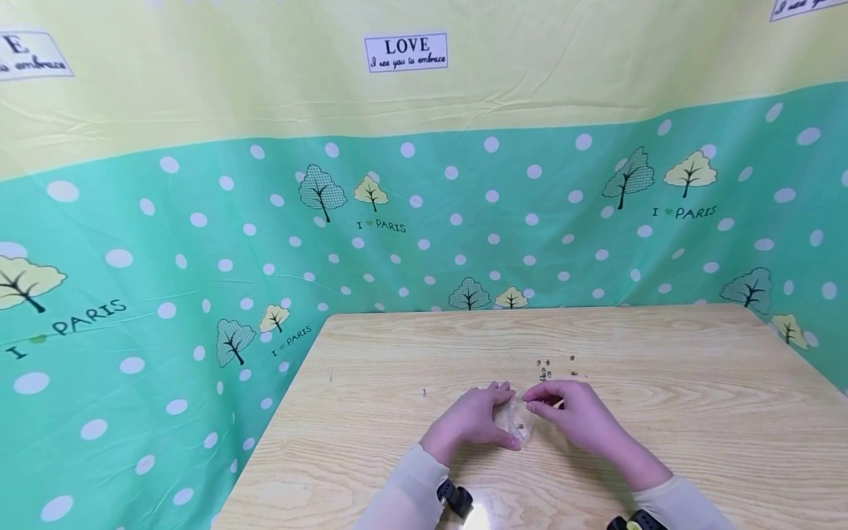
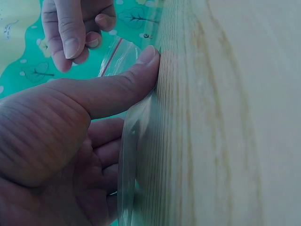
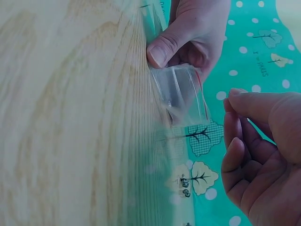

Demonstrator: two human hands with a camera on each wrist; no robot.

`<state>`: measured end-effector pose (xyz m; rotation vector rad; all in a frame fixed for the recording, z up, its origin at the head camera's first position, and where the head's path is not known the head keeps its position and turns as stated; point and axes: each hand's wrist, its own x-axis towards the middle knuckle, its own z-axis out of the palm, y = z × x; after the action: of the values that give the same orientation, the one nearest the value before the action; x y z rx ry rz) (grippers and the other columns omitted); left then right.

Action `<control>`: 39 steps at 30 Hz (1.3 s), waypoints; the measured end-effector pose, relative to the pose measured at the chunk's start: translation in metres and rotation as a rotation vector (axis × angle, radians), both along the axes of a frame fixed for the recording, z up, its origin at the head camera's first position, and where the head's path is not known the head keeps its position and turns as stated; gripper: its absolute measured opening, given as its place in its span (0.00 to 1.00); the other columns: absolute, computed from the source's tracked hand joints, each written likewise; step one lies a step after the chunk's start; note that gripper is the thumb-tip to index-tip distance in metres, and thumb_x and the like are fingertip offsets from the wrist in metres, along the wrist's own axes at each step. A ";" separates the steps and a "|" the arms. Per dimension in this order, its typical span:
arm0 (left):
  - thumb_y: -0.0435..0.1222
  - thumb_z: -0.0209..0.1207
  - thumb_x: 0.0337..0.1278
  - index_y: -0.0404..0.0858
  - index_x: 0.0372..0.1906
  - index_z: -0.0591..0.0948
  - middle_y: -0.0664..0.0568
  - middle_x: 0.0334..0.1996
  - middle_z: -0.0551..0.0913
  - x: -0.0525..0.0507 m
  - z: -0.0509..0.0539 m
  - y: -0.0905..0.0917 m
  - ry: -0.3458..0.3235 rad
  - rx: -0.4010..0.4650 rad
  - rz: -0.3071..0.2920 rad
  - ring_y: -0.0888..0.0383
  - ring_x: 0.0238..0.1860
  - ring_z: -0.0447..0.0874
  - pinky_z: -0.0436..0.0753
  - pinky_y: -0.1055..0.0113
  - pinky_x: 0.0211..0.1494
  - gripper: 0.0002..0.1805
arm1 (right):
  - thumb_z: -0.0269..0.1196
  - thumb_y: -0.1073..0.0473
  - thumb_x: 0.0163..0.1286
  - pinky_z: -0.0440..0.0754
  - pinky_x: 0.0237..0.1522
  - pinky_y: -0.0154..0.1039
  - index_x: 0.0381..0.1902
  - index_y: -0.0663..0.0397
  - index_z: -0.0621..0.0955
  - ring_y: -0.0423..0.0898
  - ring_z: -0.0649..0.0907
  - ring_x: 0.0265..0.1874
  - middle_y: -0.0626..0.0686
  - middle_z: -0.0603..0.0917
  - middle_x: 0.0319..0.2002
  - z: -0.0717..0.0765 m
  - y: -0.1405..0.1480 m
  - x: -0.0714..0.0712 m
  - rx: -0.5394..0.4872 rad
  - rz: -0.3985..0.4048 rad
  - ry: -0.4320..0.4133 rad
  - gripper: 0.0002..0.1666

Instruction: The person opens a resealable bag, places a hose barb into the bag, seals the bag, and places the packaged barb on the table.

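Thin, crinkled clear-plastic bag (image 3: 186, 94) gripped by left hand (image 1: 470, 418), right hand (image 1: 578, 414) narrowly pinched alongside, on grained wooden table (image 1: 682, 383).

Backdrop cloth (image 1: 424, 191): white printed panels (image 1: 406, 52), "LOVE / I see you to embrace"; "I [heart] PARIS", repeated beneath paired tree motifs (image 1: 322, 190)

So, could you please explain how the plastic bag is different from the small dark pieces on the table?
The plastic bag is clear, with a red line near one edge, while the small dark pieces look dark. The bag is one thing, much larger than any of the several pieces. The left hand holds the bag, whereas these pieces lie loose on the wooden table. Both are at the same table.
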<state>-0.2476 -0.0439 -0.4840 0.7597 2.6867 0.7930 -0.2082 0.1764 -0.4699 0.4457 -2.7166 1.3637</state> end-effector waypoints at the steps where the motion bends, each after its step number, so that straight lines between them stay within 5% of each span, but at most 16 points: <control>1: 0.50 0.85 0.44 0.42 0.77 0.76 0.56 0.80 0.69 0.000 0.000 0.000 0.001 -0.002 0.000 0.52 0.82 0.62 0.62 0.48 0.84 0.52 | 0.72 0.60 0.73 0.85 0.39 0.35 0.45 0.51 0.91 0.42 0.85 0.38 0.42 0.90 0.40 0.000 0.000 0.000 0.000 0.000 -0.001 0.06; 31: 0.49 0.84 0.44 0.43 0.77 0.76 0.56 0.80 0.68 0.000 0.000 0.000 -0.005 -0.004 0.006 0.50 0.82 0.62 0.64 0.49 0.83 0.52 | 0.71 0.58 0.74 0.83 0.38 0.36 0.47 0.48 0.91 0.42 0.84 0.40 0.43 0.90 0.41 0.006 0.005 0.001 0.025 -0.045 -0.025 0.06; 39: 0.50 0.84 0.44 0.43 0.78 0.75 0.56 0.80 0.68 0.000 0.000 0.001 -0.008 -0.011 0.004 0.51 0.82 0.62 0.63 0.50 0.83 0.52 | 0.69 0.58 0.76 0.85 0.44 0.38 0.51 0.49 0.91 0.44 0.85 0.44 0.46 0.91 0.46 0.004 0.029 -0.009 0.052 -0.082 -0.017 0.09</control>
<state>-0.2478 -0.0431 -0.4838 0.7467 2.6847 0.7797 -0.2170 0.2053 -0.4659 0.3232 -2.7564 1.2854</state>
